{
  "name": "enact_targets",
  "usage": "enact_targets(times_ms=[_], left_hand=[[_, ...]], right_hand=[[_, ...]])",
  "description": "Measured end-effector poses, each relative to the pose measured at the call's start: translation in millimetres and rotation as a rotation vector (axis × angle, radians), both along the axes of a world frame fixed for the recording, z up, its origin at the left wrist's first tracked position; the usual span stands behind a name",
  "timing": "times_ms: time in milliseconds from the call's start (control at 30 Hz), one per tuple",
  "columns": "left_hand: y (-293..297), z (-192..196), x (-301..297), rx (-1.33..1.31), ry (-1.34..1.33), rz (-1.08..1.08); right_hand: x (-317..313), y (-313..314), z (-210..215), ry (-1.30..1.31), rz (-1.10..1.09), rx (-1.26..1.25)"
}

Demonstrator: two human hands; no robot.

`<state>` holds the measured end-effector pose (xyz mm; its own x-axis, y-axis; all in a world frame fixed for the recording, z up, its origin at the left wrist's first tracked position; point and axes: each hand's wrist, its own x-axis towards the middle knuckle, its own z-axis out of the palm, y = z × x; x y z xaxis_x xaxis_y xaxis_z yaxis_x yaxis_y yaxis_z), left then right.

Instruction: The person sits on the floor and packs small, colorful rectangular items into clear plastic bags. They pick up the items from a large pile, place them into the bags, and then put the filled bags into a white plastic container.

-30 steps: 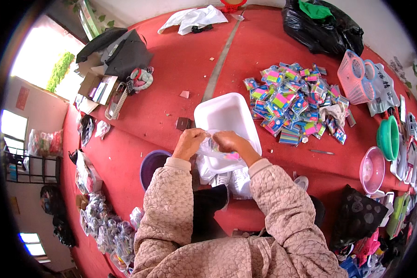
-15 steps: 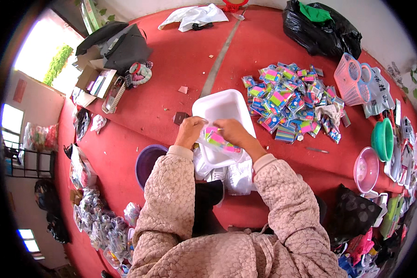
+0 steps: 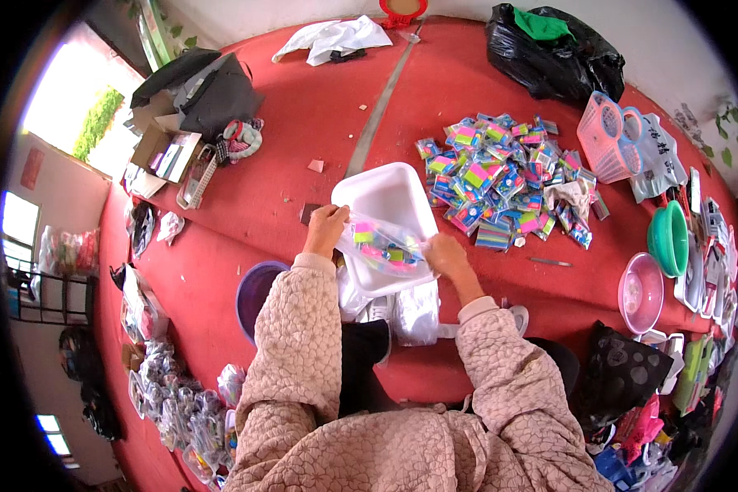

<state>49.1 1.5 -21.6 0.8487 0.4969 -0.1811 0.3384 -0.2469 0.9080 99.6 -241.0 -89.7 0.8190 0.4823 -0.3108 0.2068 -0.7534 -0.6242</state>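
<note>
Holding a clear plastic bag (image 3: 389, 246) over the near half of a white tub (image 3: 381, 187). Long, flat and glossy in look, wrinkled toward the ends, with small bright pieces showing through the film. Pink and yellow-green toward the left, darker and mixed along the middle, pink again toward the lower right; too small to tell more. Slanting from upper left to lower right, stretched out between both hands. Pinched at the left end by the left hand (image 3: 325, 231), fingers bent and drawn together on the plastic, beside the tub's left rim. Held at the opposite end by the right hand (image 3: 449, 261), fingers curled inward with the back of the hand up; cannot tell the exact placing of those fingertips. Wide apart, left slightly higher in view than right. Sleeved to the wrists in quilted beige sleeves (image 3: 295, 336), rising from below, nearly straight on the left, leaning inward on the right. To the right of the tub, a heap of colourful packets (image 3: 500, 176) on the red floor (image 3: 451, 74).
</note>
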Motion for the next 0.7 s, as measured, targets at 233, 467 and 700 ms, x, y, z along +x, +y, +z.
enact_targets(times_ms=[233,467,700], left_hand=[[-33,51,-16,-0.471,-0.101,0.045],[-31,32,-23,-0.238,0.128,-0.122],[-23,18,-16,0.100,0.307,-0.317]], right_hand=[[21,-12,73,0.548,-0.148,0.875],[42,-20,28,0.100,-0.197,0.579],[24,-8,51,-0.338,-0.229,0.118]])
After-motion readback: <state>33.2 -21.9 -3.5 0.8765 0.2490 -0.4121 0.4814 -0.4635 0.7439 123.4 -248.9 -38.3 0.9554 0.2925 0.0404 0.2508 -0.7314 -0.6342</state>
